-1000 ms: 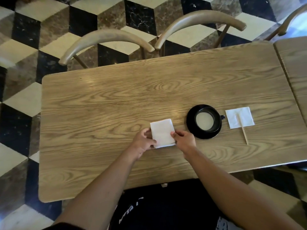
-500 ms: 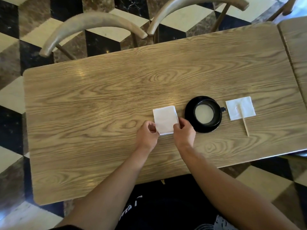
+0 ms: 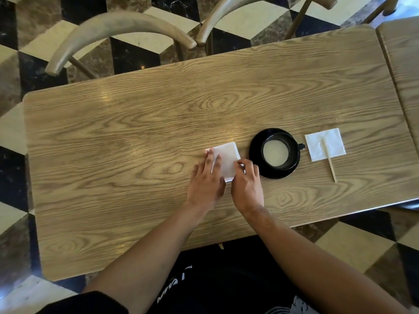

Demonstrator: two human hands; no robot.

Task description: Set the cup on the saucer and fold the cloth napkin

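Observation:
A folded white cloth napkin (image 3: 226, 158) lies on the wooden table (image 3: 136, 155) just left of the saucer. My left hand (image 3: 207, 180) rests flat on its left half, fingers stretched out. My right hand (image 3: 247, 184) pinches the napkin's near right edge between thumb and fingers. The black cup (image 3: 280, 151), filled with a pale milky drink, stands on the black saucer (image 3: 256, 152), its handle pointing right.
A second white napkin (image 3: 326, 143) with a wooden stir stick (image 3: 330, 164) across it lies right of the saucer. Two curved wooden chair backs (image 3: 118, 30) stand beyond the far table edge. Another table (image 3: 403, 64) adjoins on the right.
My left hand has opened and slid flat onto the napkin's left side. My right hand stays at the right edge. The view has shifted slightly.

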